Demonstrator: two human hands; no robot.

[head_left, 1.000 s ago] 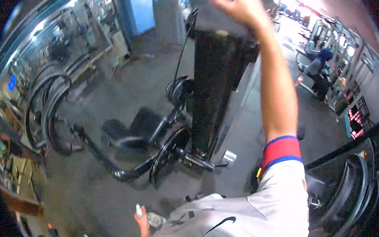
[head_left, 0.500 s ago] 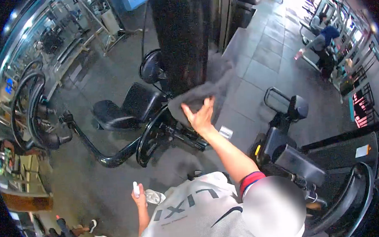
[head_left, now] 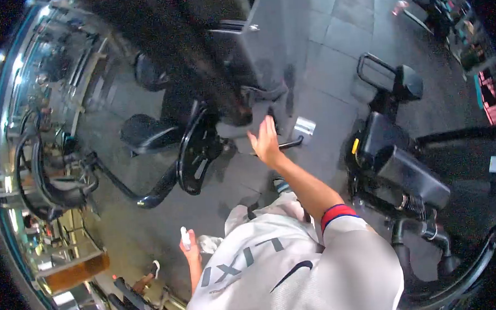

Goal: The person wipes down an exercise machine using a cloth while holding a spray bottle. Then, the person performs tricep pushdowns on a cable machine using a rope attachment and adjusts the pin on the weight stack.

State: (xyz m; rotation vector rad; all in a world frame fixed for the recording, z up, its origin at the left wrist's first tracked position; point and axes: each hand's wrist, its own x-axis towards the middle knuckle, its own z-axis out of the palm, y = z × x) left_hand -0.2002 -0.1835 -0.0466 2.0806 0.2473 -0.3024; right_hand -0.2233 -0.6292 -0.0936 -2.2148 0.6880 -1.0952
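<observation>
My right hand reaches forward with fingers stretched and thumb apart, beside the lower end of a large dark upright part of a gym machine. A grey, cloth-like surface lies just past the fingertips; blur hides whether the hand touches it. Low on the left, my left hand is closed around a small white bottle, held upright. A pale crumpled thing shows beside that hand, and I cannot make out whether it is held.
A black seat and a curved black frame stand left of my right hand. Another padded machine is to the right. Grey floor tiles run away ahead. Another person is at the far right, among machines.
The view has swung downward and closer to the machine. My right hand has come away from the grey, blurred cloth-like thing it was pressed against. My left hand still holds the bottle.
</observation>
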